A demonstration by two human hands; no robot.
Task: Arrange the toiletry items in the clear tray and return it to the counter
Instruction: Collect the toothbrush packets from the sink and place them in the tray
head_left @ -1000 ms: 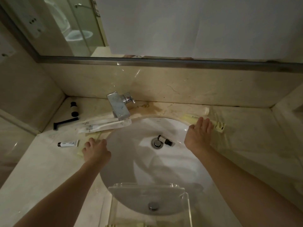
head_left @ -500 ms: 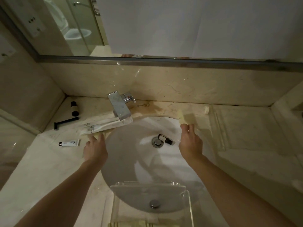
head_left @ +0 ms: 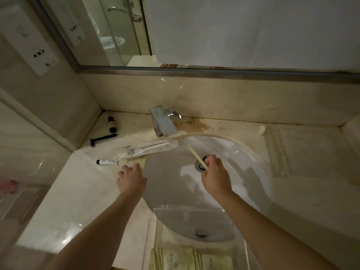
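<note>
My right hand pinches a thin pale-yellow packet over the sink drain; the packet points up and to the left. My left hand lies on the counter at the sink's left rim with its fingers loosely bent and holds nothing. The clear tray stands at the front of the sink and holds a striped yellowish packet. On the left counter lie wrapped toothbrushes, a small white tube, a black razor and a small dark bottle.
The chrome faucet stands behind the white sink basin. A pale folded cloth lies on the right counter, with a small white roll at its back left. A mirror and wall sockets are above.
My right hand took the yellow packet from the sink's back rim and carried it over the drain. My left hand drew back a little from the toothbrush packets.
</note>
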